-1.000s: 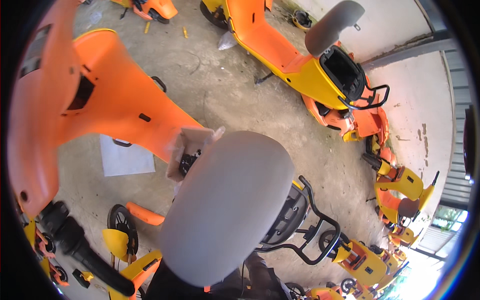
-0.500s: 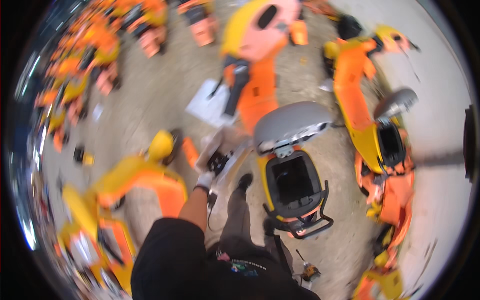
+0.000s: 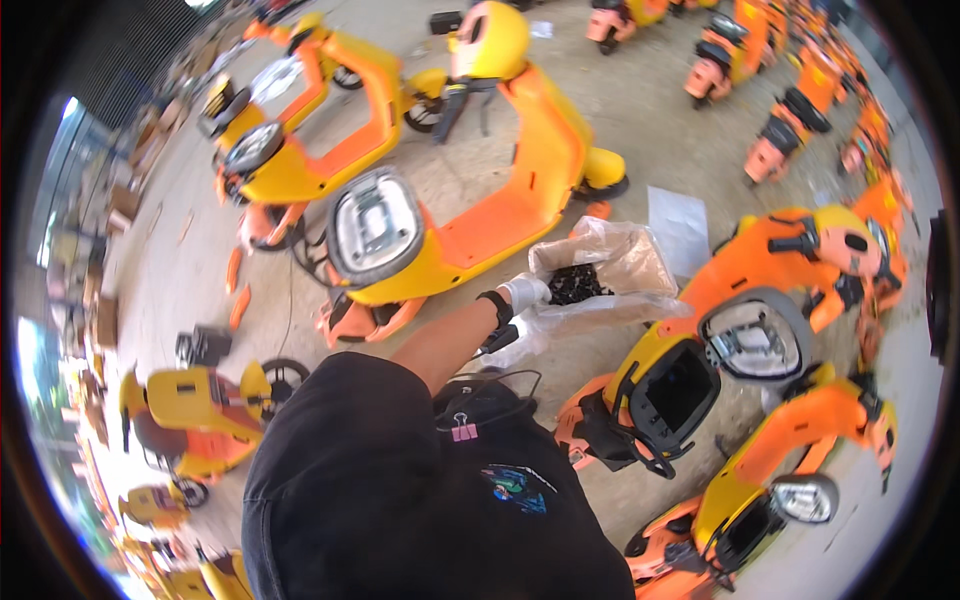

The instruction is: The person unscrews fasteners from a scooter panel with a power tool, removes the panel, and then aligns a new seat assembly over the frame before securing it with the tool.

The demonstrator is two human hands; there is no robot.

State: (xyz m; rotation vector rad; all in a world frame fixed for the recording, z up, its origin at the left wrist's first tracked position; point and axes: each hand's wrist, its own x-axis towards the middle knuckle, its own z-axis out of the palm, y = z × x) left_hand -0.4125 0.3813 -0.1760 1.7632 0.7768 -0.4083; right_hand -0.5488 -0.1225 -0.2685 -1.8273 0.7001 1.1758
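Grasping hand: left grip [image 3: 524, 293], white-gloved, closed on the box's [image 3: 648, 262] left edge
Black parts [image 3: 578, 285]: in the box, just right of the grip
Liner [image 3: 522, 340]: clear plastic, spilling below the grip
Wristband [image 3: 495, 307]: black, just behind the grip
Sheet [image 3: 678, 228]: on the floor [image 3: 640, 130], beyond and right of the grip
Scooter [image 3: 642, 362]: seat [image 3: 755, 335] raised, right of the grip
Right grip: out of view; cannot tell its state

Grey floor [image 3: 640, 120]; pale wall [image 3: 860, 545] right; dark ribbed panel [image 3: 135, 50] upper left; bright light [image 3: 32, 350] left.
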